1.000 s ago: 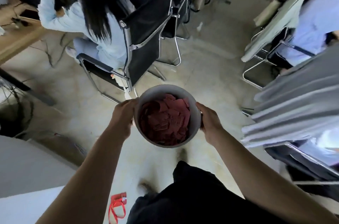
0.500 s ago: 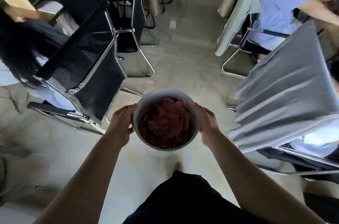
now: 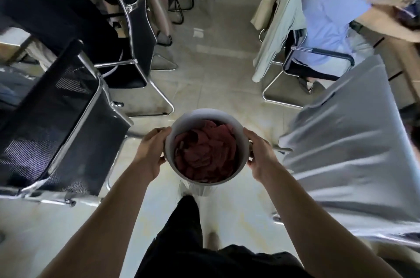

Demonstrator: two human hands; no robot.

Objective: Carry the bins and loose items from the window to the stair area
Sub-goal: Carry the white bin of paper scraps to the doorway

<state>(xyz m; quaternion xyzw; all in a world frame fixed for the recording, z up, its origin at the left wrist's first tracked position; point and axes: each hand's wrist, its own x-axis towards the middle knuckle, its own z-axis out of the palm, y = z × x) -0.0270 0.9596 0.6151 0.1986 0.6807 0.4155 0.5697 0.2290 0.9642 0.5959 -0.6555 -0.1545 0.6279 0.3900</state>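
A round white bin [image 3: 179,128] hangs in front of me at waist height, filled with several dark red flat pieces [image 3: 205,155]. My left hand [image 3: 151,152] grips its left wall and my right hand [image 3: 259,155] grips its right wall. Both forearms reach in from the bottom of the view. Below the bin I see my dark trousers and one shoe on the pale tiled floor.
An aisle of tiled floor [image 3: 211,68] runs ahead between rows of chairs. Black mesh chairs [image 3: 68,104] with chrome frames line the left. On the right a seated person in a light blue top [image 3: 325,13] and a chair draped in grey cloth [image 3: 350,141] stand close.
I have walked forward with the bin held the same way. The black chairs on the left and the grey draped chair on the right have slid closer and past me.
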